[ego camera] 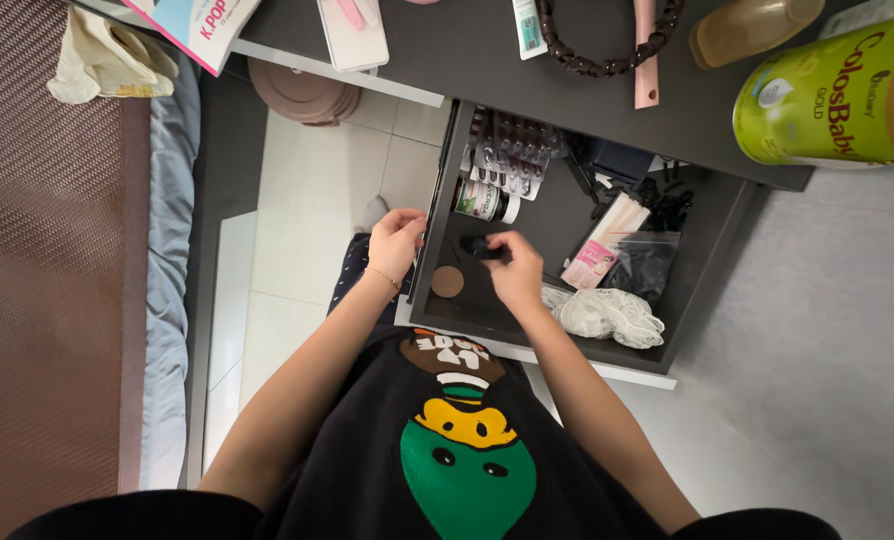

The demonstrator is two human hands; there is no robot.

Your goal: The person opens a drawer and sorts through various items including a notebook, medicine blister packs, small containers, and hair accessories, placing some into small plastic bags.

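Note:
An open dark drawer (709, 262) sits under a dark desk top (487, 62). My left hand (395, 240) rests on the drawer's left edge, fingers curled over it. My right hand (515, 270) is inside the drawer, its fingers closed on a small black object (475, 246). Beside that hand lie a round brown disc (447, 282), a small white-capped jar (487, 202) and several blister packs of pills (512, 152). A white lace cloth (607, 315), a pink packet (597, 255) and a dark plastic bag (649, 262) fill the drawer's right side.
On the desk top lie a large green tin (835, 95), a tan bottle (752, 28), a brown beaded band (607, 52), a pink stick (646, 60), a small tube (528, 28) and a booklet (202, 28). A brown stool (302, 92) stands on the tiled floor; a bed edge (172, 270) runs along the left.

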